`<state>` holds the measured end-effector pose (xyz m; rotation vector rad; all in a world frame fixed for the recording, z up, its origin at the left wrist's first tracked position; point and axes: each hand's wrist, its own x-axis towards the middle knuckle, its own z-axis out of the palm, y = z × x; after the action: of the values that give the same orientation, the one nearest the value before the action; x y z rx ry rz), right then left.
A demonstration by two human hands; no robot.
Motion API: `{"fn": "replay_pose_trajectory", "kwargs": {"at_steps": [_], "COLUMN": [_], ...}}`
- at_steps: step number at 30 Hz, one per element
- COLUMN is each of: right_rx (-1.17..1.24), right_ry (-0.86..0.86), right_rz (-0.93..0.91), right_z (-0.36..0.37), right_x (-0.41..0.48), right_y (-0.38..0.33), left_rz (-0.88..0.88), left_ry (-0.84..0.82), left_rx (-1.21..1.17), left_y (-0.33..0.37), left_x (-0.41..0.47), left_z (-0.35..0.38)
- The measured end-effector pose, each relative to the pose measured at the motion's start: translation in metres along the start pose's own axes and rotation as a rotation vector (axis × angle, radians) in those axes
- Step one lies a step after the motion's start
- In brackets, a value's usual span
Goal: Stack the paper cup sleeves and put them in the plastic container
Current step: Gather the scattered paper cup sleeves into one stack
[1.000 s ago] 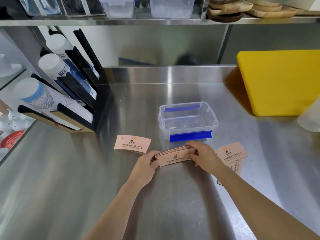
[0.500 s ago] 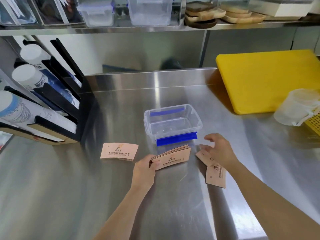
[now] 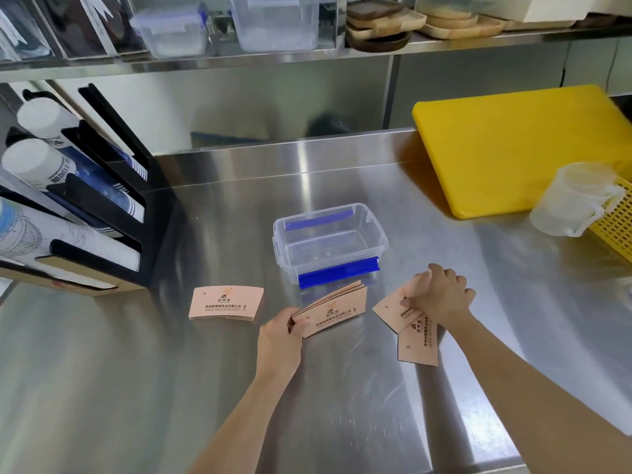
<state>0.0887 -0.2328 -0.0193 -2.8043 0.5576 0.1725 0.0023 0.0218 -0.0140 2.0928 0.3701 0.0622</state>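
Note:
A clear plastic container [image 3: 379, 230] with blue clips stands open and empty in the middle of the steel counter. Just in front of it my left hand [image 3: 281, 340] grips the left end of a stack of pink paper cup sleeves [image 3: 337, 311], tilted up off the counter. My right hand [image 3: 439, 294] rests on a loose sleeve [image 3: 388, 310] to the right, fingers pinching its edge. A second loose sleeve [image 3: 418, 343] lies partly under that one. A small pile of sleeves [image 3: 225, 302] lies flat to the left.
A black cup dispenser rack [image 3: 102, 206] with paper cups stands at the left. A yellow cutting board [image 3: 523, 145] leans at the back right, with a clear measuring jug [image 3: 574, 200] and a yellow basket [image 3: 615, 224] beside it. A shelf with boxes and wooden trays runs overhead.
My right hand let go of the stack and moved right onto the loose sleeves. My left hand alone now holds the stack.

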Motion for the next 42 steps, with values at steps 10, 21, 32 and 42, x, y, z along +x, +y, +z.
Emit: {"fn": "replay_pose_trajectory", "kwargs": {"at_steps": [10,21,32,42], "right_rx": [0.569,0.814,0.695,0.581], "right_ry": [-0.149,-0.123,-0.363,-0.351], "right_rz": [-0.139,-0.113,-0.266,-0.350], "right_z": [-0.037,-0.044,-0.031,-0.004], "right_x": [-0.009,-0.006,-0.016,-0.029], "right_y": [0.005,0.025,0.021,-0.016], "left_rz": [-0.026,-0.059,-0.086,-0.010], "left_ry": [0.003,0.026,0.020,-0.151], "left_rx": [-0.020,-0.028,-0.072,0.034], "left_y": [0.000,-0.003,-0.001,0.003], "left_x": [0.002,0.004,0.005,0.005], "left_z": [-0.001,-0.004,-0.004,0.002]}}
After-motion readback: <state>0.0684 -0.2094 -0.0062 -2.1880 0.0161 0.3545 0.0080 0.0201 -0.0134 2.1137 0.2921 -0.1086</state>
